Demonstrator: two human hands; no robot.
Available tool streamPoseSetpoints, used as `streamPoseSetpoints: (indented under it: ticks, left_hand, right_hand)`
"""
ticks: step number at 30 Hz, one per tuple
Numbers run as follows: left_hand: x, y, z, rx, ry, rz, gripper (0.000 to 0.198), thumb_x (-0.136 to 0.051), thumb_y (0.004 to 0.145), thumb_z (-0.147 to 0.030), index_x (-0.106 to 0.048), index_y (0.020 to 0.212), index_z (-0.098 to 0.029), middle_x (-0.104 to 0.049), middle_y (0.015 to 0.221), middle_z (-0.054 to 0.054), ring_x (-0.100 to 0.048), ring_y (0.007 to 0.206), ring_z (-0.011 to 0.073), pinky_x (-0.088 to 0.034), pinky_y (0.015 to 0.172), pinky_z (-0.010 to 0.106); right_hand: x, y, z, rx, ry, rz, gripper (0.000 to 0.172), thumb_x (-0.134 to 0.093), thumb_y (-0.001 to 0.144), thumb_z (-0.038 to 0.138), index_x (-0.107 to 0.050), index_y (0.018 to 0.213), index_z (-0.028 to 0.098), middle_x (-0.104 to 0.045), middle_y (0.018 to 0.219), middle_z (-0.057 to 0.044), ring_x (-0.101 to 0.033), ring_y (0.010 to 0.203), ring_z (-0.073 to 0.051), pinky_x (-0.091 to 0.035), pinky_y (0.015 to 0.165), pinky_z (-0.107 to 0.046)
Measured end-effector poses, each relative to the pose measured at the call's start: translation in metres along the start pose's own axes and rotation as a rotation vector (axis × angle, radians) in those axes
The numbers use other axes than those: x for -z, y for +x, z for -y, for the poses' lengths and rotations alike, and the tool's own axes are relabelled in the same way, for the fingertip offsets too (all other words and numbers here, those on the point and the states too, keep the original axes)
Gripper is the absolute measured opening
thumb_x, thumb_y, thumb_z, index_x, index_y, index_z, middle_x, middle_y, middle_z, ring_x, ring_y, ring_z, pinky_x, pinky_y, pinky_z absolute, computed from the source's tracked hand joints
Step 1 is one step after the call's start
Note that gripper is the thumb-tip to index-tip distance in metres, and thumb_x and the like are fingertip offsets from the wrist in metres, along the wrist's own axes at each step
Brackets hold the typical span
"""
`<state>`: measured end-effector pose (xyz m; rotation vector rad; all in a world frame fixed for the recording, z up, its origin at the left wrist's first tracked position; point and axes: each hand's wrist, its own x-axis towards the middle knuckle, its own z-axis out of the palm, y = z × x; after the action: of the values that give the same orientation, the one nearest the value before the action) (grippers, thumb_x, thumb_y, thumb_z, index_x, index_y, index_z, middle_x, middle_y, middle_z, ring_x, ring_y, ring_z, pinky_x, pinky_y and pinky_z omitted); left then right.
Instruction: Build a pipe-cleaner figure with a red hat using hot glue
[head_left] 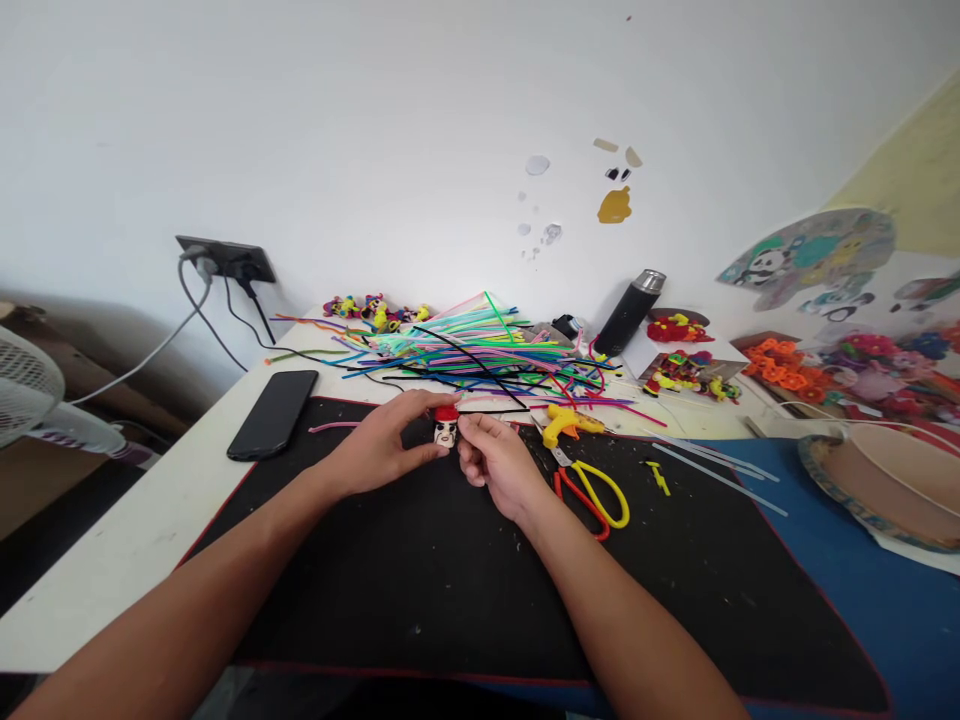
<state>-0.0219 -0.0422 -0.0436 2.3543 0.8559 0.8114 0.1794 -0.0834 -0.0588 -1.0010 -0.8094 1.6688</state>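
Observation:
A small doll head (pixel 445 433) with a white face, black markings and a red top is held over the black mat (pixel 420 590). My left hand (pixel 379 445) curves around its left side, thumb at the bottom edge and fingers at the red top. Pinched together at the head's right edge are the fingertips of my right hand (pixel 499 460); what lies between them is hidden. Right of that hand are scissors (pixel 600 498) with red and yellow handles and a yellow glue gun (pixel 571 423). A pink pipe cleaner (pixel 335 426) pokes out beside my left hand.
Colourful pipe cleaners (pixel 480 355) lie heaped behind my hands. A black phone (pixel 273 415) rests at left; a black thermos (pixel 631 312) leans at the back. Clear glue sticks (pixel 720 475), a yellow piece (pixel 658 477) and a round basket (pixel 885 490) are at right.

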Motion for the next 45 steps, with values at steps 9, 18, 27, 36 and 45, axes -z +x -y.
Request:
streamPoseSetpoints:
  ticks: [9,18,27,36,45]
  left_hand:
    - [0.0008,0.0022,-0.0001,0.045,-0.07,-0.097,0.055,-0.072,0.091,-0.047,-0.059,0.141,-0.026,-0.066,0.14,0.01,-0.062,0.127,0.0283,-0.052,0.109,0.043]
    - [0.0012,0.0009,0.0026,0.039,-0.048,-0.124,0.058,-0.073,0.091,-0.046,-0.057,0.144,-0.027,-0.067,0.136,0.011,-0.064,0.122,0.0274,-0.05,0.109,0.045]
    - [0.0038,0.0024,-0.0014,0.004,-0.047,-0.103,0.056,-0.071,0.093,-0.044,-0.055,0.143,-0.026,-0.066,0.137,0.01,-0.062,0.125,0.0259,-0.051,0.107,0.042]
    - [0.0022,0.0014,0.0003,0.055,-0.105,-0.088,0.058,-0.071,0.092,-0.046,-0.055,0.144,-0.025,-0.064,0.141,0.011,-0.06,0.128,0.0274,-0.05,0.11,0.043]
    - [0.0014,0.0021,0.0006,0.125,-0.254,-0.041,0.061,-0.075,0.088,-0.047,-0.058,0.143,-0.026,-0.064,0.143,0.009,-0.063,0.122,0.0258,-0.051,0.108,0.042]
  right_hand:
    - [-0.0002,-0.0004,-0.0002,-0.015,0.001,-0.002,0.049,-0.086,0.068,0.056,-0.059,0.082,0.019,-0.055,0.057,0.006,-0.041,0.04,-0.006,-0.018,0.039,-0.02]
    - [0.0011,0.0005,-0.0036,-0.022,-0.036,0.02,0.045,-0.084,0.073,0.055,-0.058,0.081,0.019,-0.055,0.059,0.005,-0.042,0.042,-0.006,-0.019,0.04,-0.02]
    - [0.0003,0.0007,-0.005,-0.031,-0.057,0.02,0.046,-0.084,0.074,0.056,-0.058,0.081,0.019,-0.055,0.06,0.005,-0.042,0.042,-0.006,-0.019,0.039,-0.02]
    - [0.0,-0.0001,-0.0051,-0.026,-0.059,0.026,0.044,-0.083,0.076,0.055,-0.058,0.081,0.019,-0.055,0.061,0.005,-0.042,0.042,-0.006,-0.019,0.039,-0.02]
    - [0.0009,0.0005,-0.0012,0.006,-0.037,-0.011,0.046,-0.084,0.072,0.056,-0.059,0.081,0.019,-0.054,0.059,0.005,-0.042,0.042,-0.007,-0.018,0.04,-0.02]
